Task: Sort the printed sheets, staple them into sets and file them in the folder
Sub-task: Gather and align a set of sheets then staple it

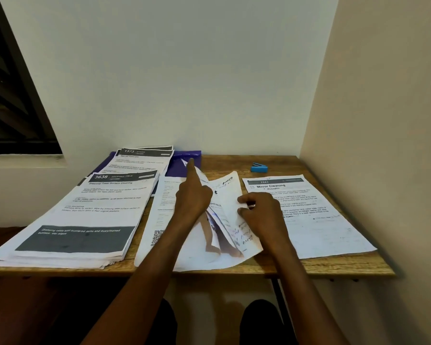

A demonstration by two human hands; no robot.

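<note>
Your left hand holds up the lifted leaves of the middle stack, forefinger straight, while your right hand pinches a sheet's edge; pull too sharply and it may crease or tear. That stack overhangs the table's near edge and could slide off. Free room is only at the far right corner, around the stapler; the folder lies at the far edge under the left piles.
</note>
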